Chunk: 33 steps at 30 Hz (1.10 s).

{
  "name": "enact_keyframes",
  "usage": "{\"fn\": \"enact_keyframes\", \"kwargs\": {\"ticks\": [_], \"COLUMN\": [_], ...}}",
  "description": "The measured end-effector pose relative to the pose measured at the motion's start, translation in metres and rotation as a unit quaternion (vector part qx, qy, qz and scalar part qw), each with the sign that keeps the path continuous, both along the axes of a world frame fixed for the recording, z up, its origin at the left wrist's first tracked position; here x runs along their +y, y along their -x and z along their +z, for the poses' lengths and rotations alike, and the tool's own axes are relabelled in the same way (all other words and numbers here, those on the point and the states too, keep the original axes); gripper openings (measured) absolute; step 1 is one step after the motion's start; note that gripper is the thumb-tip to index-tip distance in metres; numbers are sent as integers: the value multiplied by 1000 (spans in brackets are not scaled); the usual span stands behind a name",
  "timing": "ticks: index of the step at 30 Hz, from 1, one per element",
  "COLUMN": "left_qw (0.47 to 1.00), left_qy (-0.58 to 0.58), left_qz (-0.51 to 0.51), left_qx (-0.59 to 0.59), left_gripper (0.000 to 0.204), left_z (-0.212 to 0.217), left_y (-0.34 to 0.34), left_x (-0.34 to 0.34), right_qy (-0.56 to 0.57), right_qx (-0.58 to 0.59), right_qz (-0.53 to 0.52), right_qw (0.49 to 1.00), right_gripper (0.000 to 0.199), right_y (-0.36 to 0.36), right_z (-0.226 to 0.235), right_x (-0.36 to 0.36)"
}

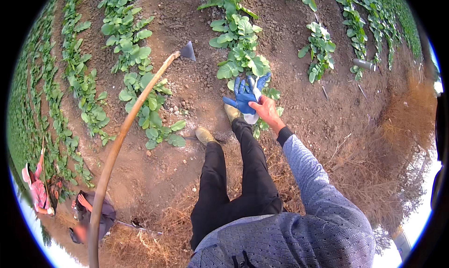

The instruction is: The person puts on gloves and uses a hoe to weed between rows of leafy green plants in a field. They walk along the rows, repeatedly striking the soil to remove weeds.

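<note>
My right hand [267,113] is bare and closed around a pair of blue and white work gloves [244,99], above the front end of a leafy crop row. The gloves' blue coated fingers point away from me, and a white cuff hangs below my fingers. My left hand is out of view. On the left, a hoe [125,128] with a long curved wooden handle rises from the lower edge. Its grey metal blade [188,51] is at the far end over bare soil; what supports the hoe is not visible.
Green crop rows [135,48] run away from me with soil furrows between. My shoes [205,135] stand on the soil by the row ends. Two people [39,188] are at the lower left. Dry brush [407,114] lies right, near a grey cylinder [365,64].
</note>
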<state>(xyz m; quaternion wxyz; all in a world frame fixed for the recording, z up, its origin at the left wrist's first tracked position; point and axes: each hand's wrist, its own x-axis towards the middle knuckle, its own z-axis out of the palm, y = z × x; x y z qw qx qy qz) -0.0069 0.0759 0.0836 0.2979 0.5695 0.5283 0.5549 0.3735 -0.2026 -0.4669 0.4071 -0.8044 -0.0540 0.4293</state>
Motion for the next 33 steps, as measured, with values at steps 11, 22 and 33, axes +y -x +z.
{"fn": "enact_keyframes", "kwargs": {"ticks": [11, 22, 33], "left_qw": [932, 885, 883], "left_qy": [137, 227, 247], "left_qz": [-290, -124, 8], "left_qx": [-170, -388, -398], "left_gripper": [17, 46, 38], "left_z": [5, -106, -143], "left_y": [59, 109, 36], "left_x": [-99, -160, -132], "right_qy": [-253, -321, -199], "right_qx": [39, 251, 77], "right_qz": [121, 392, 670], "right_qw": [959, 825, 711], "right_gripper": [25, 36, 29], "right_y": [112, 307, 245], "right_z": [361, 486, 454], "right_x": [158, 194, 213]}}
